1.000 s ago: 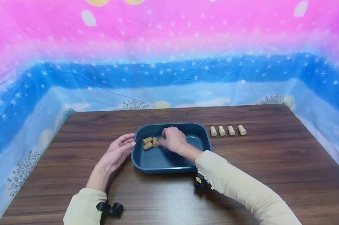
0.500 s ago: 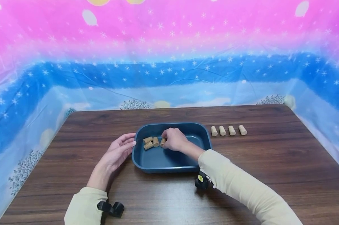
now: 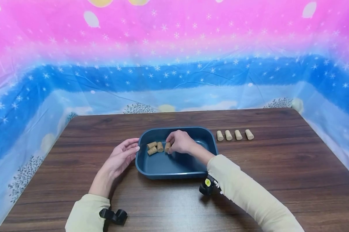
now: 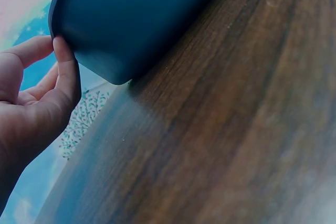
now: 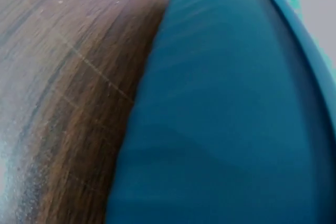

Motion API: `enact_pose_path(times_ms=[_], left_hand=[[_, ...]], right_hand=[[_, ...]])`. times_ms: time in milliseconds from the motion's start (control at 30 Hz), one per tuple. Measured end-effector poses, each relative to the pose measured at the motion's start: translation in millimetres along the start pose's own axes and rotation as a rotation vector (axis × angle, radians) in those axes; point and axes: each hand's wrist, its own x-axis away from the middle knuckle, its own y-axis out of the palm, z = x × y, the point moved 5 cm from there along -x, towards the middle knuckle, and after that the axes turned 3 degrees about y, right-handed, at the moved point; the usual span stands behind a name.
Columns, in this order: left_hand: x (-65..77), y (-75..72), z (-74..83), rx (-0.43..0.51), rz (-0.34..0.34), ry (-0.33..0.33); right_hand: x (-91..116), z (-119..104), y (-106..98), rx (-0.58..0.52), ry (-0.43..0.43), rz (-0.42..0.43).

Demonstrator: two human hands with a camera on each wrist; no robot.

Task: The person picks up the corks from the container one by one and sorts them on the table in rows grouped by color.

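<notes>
Head view: our right hand (image 3: pixel 181 141) pinches a cork (image 3: pixel 167 147) inside the tray (image 3: pixel 174 176), our left hand (image 3: pixel 121 157) pinching its left edge; three corks (image 3: pixel 152 150) lie just left, four more corks (image 3: pixel 228 135) line the bench (image 3: pixel 278 167) rightward. About midway, we'd judge!

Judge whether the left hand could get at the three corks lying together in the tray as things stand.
Probably yes: the left hand touches the tray beside those three corks, and nothing covers them from above. It would just need to reach over the rim.
</notes>
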Motion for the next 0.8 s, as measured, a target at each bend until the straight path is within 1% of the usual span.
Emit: enact_pose_path(times_ms=[133,200,333,467,567,633,800], left_hand=[[-0.2,0.2,0.0,-0.003,0.0,0.005],[-0.3,0.3,0.2,-0.004,0.0,0.008],[-0.4,0.3,0.7,-0.004,-0.002,0.009],[-0.7,0.6,1.0,0.003,-0.006,0.011],[-1.1,0.6,0.9,0.007,-0.006,0.01],[-1.2,0.4,0.6,0.009,-0.004,0.008],[-1.1,0.0,-0.3,0.012,0.001,0.004]], right_hand=[[0.8,2.7,-3.0,-0.089,0.008,-0.001],[1.5,3.0,-4.5,-0.109,-0.003,-0.002],[3.8,1.8,-6.6,-0.099,-0.047,-0.021],[7.5,-2.1,-8.7,-0.066,-0.125,-0.063],[10.7,-5.0,-12.1,-0.068,-0.175,-0.081],[12.8,-5.7,-14.9,-0.078,-0.197,-0.083],[18.2,-4.7,-22.4,-0.105,-0.209,-0.079]])
